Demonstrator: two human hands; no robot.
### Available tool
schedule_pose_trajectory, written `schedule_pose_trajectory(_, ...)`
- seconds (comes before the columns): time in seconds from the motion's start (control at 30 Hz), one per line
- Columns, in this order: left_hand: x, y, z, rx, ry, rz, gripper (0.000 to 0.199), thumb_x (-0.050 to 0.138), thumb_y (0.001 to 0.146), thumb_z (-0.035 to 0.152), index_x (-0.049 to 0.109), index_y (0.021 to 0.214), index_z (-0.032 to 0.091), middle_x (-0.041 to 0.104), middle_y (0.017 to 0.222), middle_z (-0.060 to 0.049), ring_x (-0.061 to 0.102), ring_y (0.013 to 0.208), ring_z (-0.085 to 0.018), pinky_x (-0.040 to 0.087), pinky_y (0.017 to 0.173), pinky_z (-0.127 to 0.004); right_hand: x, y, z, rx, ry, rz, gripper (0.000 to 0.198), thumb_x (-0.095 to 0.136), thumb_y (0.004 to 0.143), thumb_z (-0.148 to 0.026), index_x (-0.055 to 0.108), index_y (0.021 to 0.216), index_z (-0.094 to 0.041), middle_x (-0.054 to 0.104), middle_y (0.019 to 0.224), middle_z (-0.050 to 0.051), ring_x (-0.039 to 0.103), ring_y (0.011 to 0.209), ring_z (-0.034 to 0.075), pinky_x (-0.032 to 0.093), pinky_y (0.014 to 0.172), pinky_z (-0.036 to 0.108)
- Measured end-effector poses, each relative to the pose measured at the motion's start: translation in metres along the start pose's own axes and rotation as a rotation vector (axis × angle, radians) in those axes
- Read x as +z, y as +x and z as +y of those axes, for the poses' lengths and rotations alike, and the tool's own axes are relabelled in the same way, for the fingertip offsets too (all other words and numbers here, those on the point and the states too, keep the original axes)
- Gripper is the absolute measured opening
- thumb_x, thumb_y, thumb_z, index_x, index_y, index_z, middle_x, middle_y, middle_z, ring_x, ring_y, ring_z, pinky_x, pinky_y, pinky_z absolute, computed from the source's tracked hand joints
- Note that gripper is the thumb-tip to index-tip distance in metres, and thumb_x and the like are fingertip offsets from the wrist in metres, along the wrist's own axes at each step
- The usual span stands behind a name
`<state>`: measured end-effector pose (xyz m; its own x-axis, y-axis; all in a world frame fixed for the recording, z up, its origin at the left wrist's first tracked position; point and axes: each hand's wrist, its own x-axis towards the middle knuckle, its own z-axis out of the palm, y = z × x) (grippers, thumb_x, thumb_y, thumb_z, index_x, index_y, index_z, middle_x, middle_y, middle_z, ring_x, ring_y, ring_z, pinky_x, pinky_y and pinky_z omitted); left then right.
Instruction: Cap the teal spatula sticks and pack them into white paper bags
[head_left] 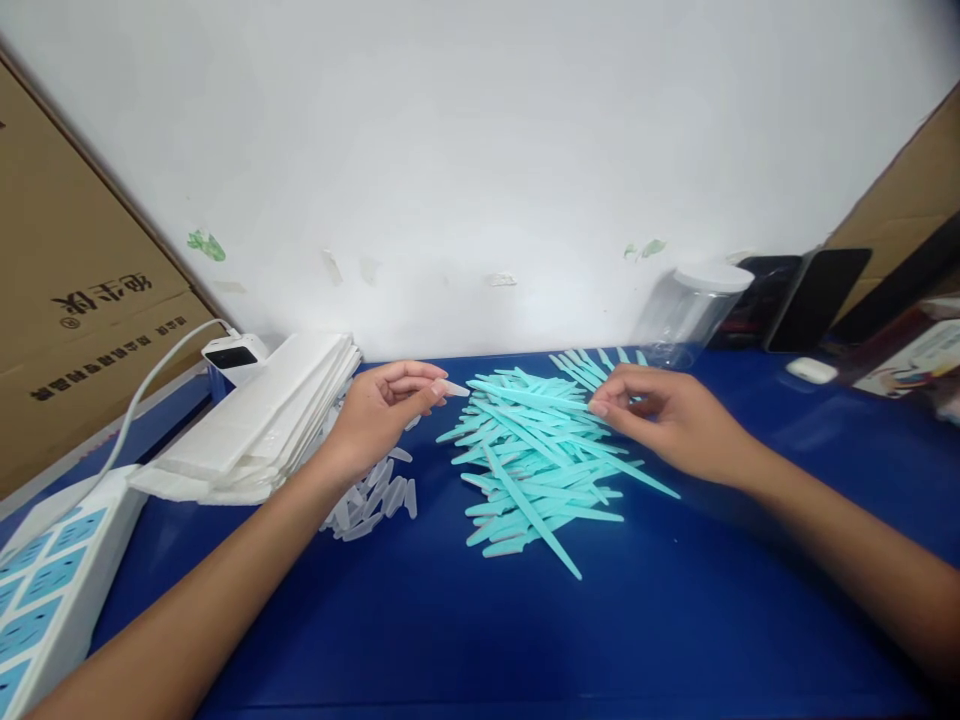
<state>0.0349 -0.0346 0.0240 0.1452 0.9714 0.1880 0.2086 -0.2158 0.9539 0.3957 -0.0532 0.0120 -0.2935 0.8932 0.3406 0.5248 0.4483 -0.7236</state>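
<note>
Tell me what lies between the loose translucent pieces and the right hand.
In the head view, going from the translucent pieces toward the right hand: a bare strip of blue table, then the heap of teal sticks.

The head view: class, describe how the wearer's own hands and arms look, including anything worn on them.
The left hand and right hand are ungloved, with no ring visible. The left forearm and right forearm are bare to the picture's edges: no sleeve, watch, bracelet or bold marking shows.
</note>
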Motion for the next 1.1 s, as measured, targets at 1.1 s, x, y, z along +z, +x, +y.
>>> schedule_pose_trajectory(1.1, 0.0052, -0.0049, -0.0067, 0.257, 0.309, -0.020, 0.022, 0.085, 0.095, 0.041, 0.083, 0.110, 0.025, 0.083, 0.087, -0.002, 0.075, 0.078, -0.019, 0.056, 0.074, -0.032, -0.0044, 0.0010, -0.0040, 0.007, 0.000, -0.042, 0.035, 0.070, 0.102, -0.056, 0.078, 0.086, -0.025, 0.069, 0.087, 0.005, 0.061, 0.078, 0.020, 0.050, 0.065, 0.032)
